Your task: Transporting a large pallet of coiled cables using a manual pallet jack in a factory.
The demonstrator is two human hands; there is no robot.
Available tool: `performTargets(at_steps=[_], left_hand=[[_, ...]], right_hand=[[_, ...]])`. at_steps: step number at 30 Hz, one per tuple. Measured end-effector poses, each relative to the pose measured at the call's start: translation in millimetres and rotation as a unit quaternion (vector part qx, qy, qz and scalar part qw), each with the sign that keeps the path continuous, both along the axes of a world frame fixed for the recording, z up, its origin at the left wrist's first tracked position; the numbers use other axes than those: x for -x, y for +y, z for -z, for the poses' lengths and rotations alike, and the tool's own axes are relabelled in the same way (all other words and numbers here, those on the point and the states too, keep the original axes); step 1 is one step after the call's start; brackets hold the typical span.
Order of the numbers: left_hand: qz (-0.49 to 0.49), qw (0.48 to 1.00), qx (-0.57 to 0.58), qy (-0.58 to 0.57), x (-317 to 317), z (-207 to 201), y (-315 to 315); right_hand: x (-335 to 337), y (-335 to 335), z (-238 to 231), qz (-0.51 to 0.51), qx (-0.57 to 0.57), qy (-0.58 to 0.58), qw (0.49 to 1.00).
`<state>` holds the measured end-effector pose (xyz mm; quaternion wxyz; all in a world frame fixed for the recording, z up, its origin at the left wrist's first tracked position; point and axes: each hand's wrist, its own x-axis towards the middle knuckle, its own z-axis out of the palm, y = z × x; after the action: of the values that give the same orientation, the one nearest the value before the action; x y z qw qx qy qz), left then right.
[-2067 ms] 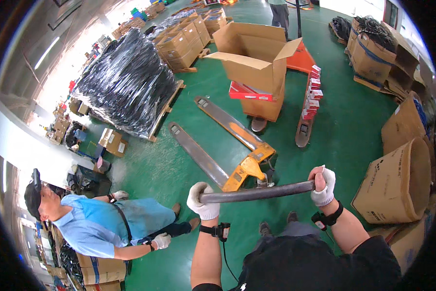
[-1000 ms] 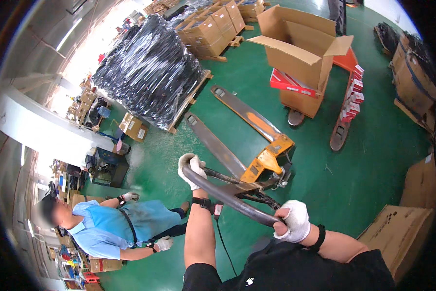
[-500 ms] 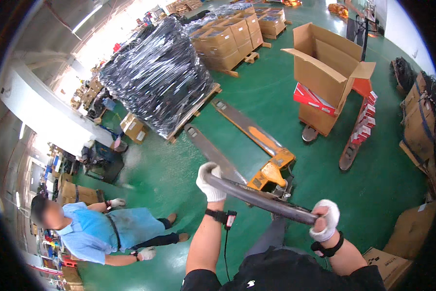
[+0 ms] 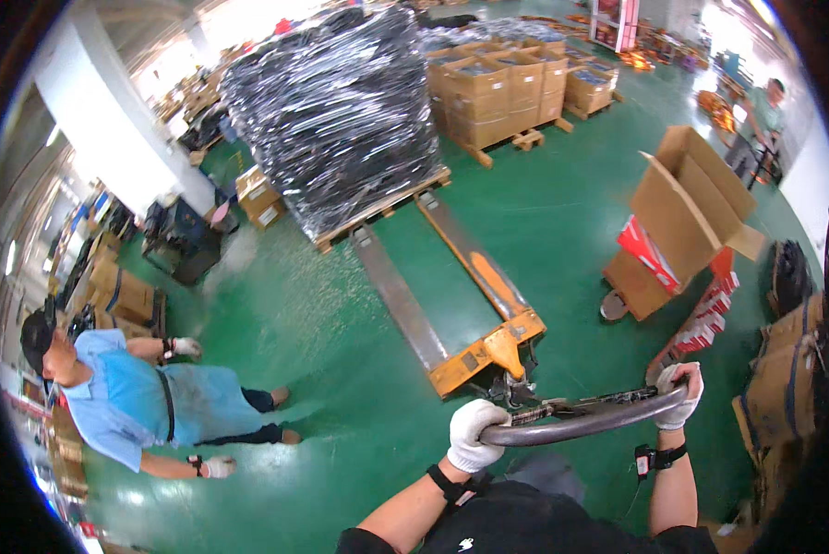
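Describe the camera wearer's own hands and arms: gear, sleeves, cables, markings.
Left hand and right hand: whitish fabric gloves. Each wrist has a black strap with a small dark device showing a pale patch. A thin line, probably a cable, hangs near the right device. Forearms bare below short black sleeves.

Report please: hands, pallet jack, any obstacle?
Left hand, right hand: gripping handle bar. Yellow pallet jack: fork tips near wrapped load. Co-worker standing off to left.
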<state>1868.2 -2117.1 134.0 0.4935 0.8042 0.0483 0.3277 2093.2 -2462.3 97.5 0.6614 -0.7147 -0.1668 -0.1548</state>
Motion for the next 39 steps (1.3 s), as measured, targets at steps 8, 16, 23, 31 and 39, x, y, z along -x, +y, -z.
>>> performTargets(at_steps=[8, 16, 23, 31, 39], left_hand=[[-0.144, 0.99, 0.01, -0.001, -85, -30, -8], [-0.272, 0.961, 0.03, 0.041, -165, -42, -10], [-0.33, 0.943, 0.007, 0.036, -228, -55, 33], [-0.281, 0.96, -0.002, 0.016, -301, -50, 102], [-0.288, 0.957, -0.002, 0.029, -330, -48, 211]], right_hand=[[-135, 55, -29, -0.168, -0.176, 0.095, 0.965], [-280, 128, -30, -0.247, -0.144, 0.138, 0.948], [-372, 216, -27, -0.272, -0.112, 0.108, 0.95], [-484, 341, -29, -0.351, -0.169, 0.177, 0.904], [-519, 446, -26, -0.346, -0.146, 0.185, 0.908]])
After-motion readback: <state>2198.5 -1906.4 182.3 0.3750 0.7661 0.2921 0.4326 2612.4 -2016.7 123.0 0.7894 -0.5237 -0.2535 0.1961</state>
